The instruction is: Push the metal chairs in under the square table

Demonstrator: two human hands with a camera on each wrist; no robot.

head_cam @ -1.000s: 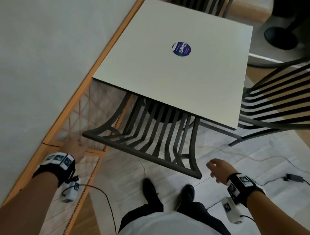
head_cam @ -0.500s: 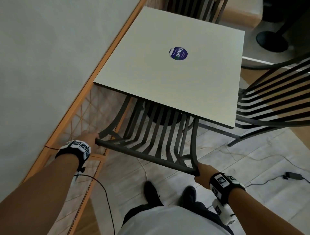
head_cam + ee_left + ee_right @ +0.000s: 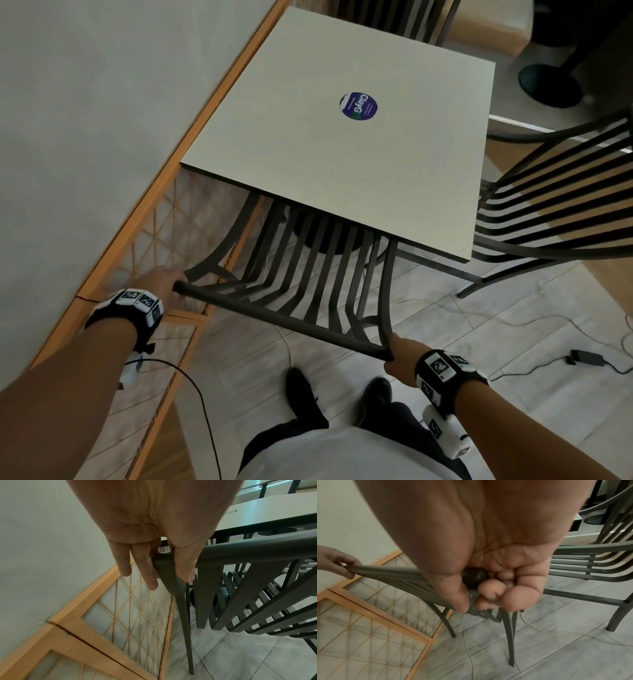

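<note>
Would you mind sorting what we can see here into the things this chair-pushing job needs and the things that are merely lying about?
Part of the job:
- near metal chair, gripped at its top rail by the left hand and right hand
- square table
- second metal chair at the table's right side

Just lying about:
- round sticker on the tabletop
- wooden lattice screen
- power adapter on the floor

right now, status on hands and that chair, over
Left hand and right hand both grip the chair top rail ends. Seat partly under table. White cable on floor by the legs.
</note>
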